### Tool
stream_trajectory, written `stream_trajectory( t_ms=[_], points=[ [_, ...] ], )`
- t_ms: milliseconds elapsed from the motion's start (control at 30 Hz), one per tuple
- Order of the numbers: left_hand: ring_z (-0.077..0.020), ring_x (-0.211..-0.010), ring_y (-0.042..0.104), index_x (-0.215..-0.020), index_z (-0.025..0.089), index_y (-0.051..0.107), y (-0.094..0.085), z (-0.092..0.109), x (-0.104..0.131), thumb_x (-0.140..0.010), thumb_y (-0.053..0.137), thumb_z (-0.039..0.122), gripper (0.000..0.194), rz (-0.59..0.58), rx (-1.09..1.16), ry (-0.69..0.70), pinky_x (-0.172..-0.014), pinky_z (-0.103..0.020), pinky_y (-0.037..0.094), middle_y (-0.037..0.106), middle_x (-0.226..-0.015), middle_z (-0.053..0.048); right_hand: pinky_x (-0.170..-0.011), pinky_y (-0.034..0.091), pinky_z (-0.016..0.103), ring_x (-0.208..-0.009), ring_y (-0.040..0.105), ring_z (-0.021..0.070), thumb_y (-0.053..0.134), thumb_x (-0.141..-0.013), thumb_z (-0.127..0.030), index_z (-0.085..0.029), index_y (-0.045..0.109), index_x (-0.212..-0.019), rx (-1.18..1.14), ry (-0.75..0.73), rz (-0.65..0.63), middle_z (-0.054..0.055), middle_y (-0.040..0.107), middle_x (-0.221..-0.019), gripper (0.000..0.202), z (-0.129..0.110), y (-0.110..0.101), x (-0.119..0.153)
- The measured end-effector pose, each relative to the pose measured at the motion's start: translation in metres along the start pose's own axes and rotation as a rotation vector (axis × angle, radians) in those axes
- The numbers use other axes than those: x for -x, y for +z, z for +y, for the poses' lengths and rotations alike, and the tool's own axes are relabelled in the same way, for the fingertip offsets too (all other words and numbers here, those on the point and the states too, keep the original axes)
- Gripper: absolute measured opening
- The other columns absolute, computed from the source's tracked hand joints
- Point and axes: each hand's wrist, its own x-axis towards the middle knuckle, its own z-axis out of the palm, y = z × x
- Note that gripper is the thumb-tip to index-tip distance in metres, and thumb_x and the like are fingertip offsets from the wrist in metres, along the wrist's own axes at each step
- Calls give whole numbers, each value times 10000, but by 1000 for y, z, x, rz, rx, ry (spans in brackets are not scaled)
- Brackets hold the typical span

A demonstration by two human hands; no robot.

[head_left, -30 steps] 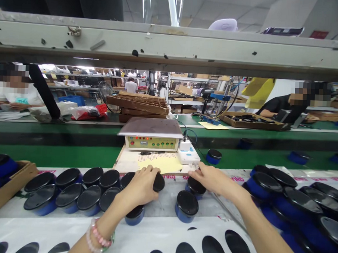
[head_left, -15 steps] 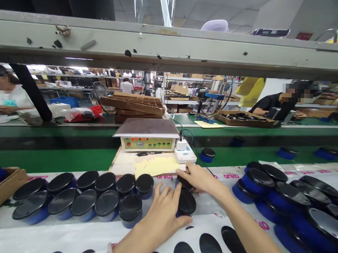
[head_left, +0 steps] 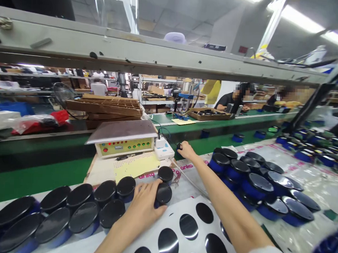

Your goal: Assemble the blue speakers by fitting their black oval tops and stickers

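overhead, lamps (head_left: 304, 20) glow; black-topped cylinders (head_left: 164, 193) crowd the worktop (head_left: 320, 185).

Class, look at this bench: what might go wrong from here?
The left hand, right at a black-topped container, might knock it into the one behind. The right forearm might bump the stacked containers beside it. The white cable near that forearm might snag.
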Motion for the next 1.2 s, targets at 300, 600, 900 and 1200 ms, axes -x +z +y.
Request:
stream_trajectory(
  t_ms=[300,600,900,1200],
  points=[
    [-337,-1167,488,-1299,131,450,0,0,0,-738,561,260,587,-31,13,-32,-1037,-514,284,563,-1273,-142,-805,516,398,-934,614,196,571,-910,-354,-140,583,-1116,161,109,-95,80,609,-1099,297,10,-27,62],
    [-318,-1211,460,-1369,118,382,3,-6,2,-796,571,276,624,-64,36,-13,-1032,-448,351,504,-1353,-123,-723,480,330,-792,581,150,504,-936,-361,-138,583,-929,233,220,-13,40,601,-943,236,57,-42,111],
    [-342,-1192,494,-1364,132,381,3,-4,2,-794,598,249,621,-62,47,-21,-1008,-485,392,507,-1349,-129,-529,349,281,-574,544,167,465,-856,-517,-209,458,-689,128,156,-8,26,547,-735,350,54,-23,135],
    [-324,-1219,473,-1377,128,359,4,-3,5,-810,563,206,608,-52,70,-16,-1028,-461,392,478,-1375,-130,-618,429,324,-762,583,252,567,-815,-329,-185,484,-756,260,139,129,97,570,-883,176,64,-2,143]
  ],
)
